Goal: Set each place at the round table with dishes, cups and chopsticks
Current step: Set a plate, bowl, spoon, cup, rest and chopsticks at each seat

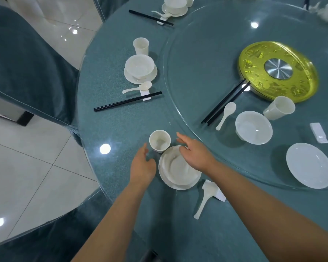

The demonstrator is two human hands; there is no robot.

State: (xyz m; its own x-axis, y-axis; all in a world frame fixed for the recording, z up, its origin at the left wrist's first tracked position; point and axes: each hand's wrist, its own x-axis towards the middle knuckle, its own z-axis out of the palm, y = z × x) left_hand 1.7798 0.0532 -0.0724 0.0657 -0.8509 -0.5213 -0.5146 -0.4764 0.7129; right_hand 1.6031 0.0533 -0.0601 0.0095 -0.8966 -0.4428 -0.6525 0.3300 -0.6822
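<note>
The near place is half set: dishes and cup are down, chopsticks are not yet there.

On the round table [110,59], the near place has a plate with a bowl on it [178,171], a cup [159,141] just beyond its left edge, and a spoon on a white rest [206,195] at its right. Two places further along the left edge look complete, each with black chopsticks. I judge the next move is to fetch the loose chopsticks [225,102] from the glass turntable [197,44] and lay them on the rest by the spoon. The right hand [193,154] hovers open over the far side of the bowl, holding nothing. The left hand [142,167] is open too, fingers relaxed, just beside the cup and the plate; whether it touches them I cannot tell.
</note>
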